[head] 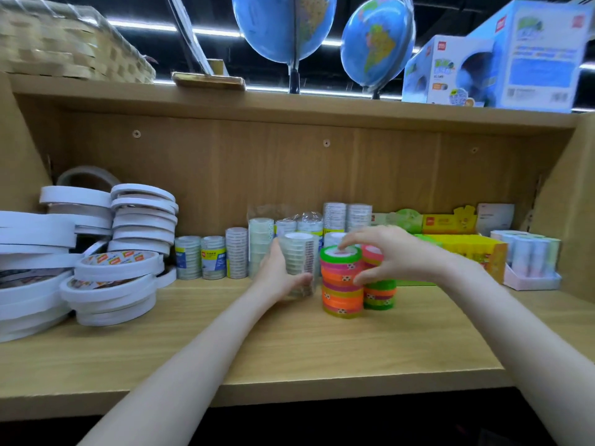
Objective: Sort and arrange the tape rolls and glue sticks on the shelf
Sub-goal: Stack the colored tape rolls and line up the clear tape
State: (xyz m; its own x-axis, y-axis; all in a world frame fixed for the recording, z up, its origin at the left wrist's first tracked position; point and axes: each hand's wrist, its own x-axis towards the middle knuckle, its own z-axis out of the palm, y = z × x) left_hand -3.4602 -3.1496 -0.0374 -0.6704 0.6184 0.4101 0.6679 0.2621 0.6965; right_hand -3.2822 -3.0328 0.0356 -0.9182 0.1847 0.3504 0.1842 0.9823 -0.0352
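Shelf [289,349]: light wood, open-fronted, spanning the lower half of the frame.

Left hand [278,278], centre of frame: fingers and thumb wrapped round a wrapped stack of clear tape rolls [299,262] that stands upright on the shelf.

Right hand [386,252], just right of centre: fingers curled down over the top of a coloured tape stack [341,281] in green, orange and pink, fingertips on its top rim and thumb against its side. A second coloured stack [380,284] stands touching it on the right, partly hidden by the hand.

Clear tape packs [225,257], centre, along the back: several upright columns in a row, taller ones behind them.

White tape rolls [141,214], left of frame: flat rolls piled in leaning stacks; in front of them, wider white rolls with red and yellow labels [119,268], also stacked.

Glue sticks, right of frame: a yellow display box [463,249] behind the right hand, with green and yellow cartons further back; a small tray of pale tubes [531,255] at the far right. Print is too blurred to read.

Top of unit, upper frame: woven basket [64,43] at the left, two globes [283,27] in the middle, boxed globes [515,56] at the right.
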